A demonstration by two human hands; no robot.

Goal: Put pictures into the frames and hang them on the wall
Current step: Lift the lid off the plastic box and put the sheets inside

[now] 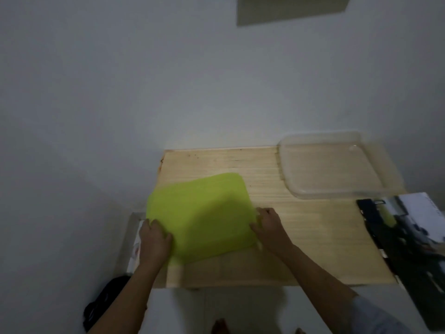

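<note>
- green lid held tilted over the near-left part of the table, gripped at 2 edges.
- left hand at its near-left edge, fingers curled over the rim; right hand at its right edge, fingers bunched together and pinching it; finer detail lost to blur.
- risk 1: shallow edge grips on a thin, likely bendy lid, so a slip or sag could drop it onto the table or floor.
- risk 2: a swing to the right could clip the clear tray at the far right, or sweep the pictures, a dark stack overhanging the right edge, well apart from both hands.
- risk 3: clear box just beside the table's left edge, partly under the lid, open to a knock from the left forearm; something white inside, otherwise unclear.
- pale wood top, set against a plain grey wall; dim light.
- brown panel high on the wall; black bag on the floor, near left.
- frames: cannot tell whether any in view.
</note>
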